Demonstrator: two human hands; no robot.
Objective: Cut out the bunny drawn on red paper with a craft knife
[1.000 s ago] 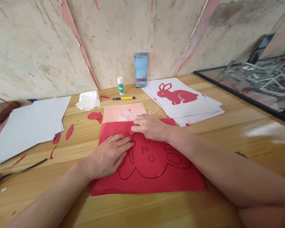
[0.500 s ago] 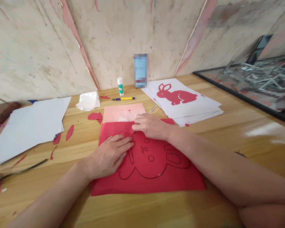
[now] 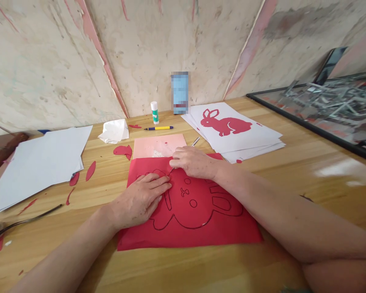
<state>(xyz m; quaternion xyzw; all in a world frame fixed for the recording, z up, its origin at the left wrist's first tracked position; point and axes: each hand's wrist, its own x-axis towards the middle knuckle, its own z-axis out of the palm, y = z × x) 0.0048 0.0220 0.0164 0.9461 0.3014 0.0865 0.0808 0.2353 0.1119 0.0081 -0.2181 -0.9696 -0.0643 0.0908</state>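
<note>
A red sheet of paper [image 3: 183, 238] lies in front of me, with a rabbit outline drawn on it in black and turned sideways. My left hand [image 3: 144, 199] rests flat on the sheet, fingers stretched over part of the drawing. Just right of its fingertips, my right hand [image 3: 190, 161] grips a slim craft knife [image 3: 195, 141]. The silver end of its handle shows behind the hand, and its thin tip meets the paper near the drawn line. Most of the knife is hidden by my fingers. Under the sheet's far edge sits a pink board [image 3: 158, 142].
Beyond the board are a yellow and blue pen [image 3: 159, 128], a glue stick [image 3: 154, 113] and a phone [image 3: 180, 93]. A red paper rabbit [image 3: 228, 124] lies on white sheets. More white paper [image 3: 45, 162], red scraps [image 3: 90, 171] and crumpled tissue [image 3: 113, 131] lie left; a black-framed panel [image 3: 311, 126] is right.
The camera view has shifted very slightly. Both hands keep almost the same place on the red paper, with the knife tip still by the left fingertips.
</note>
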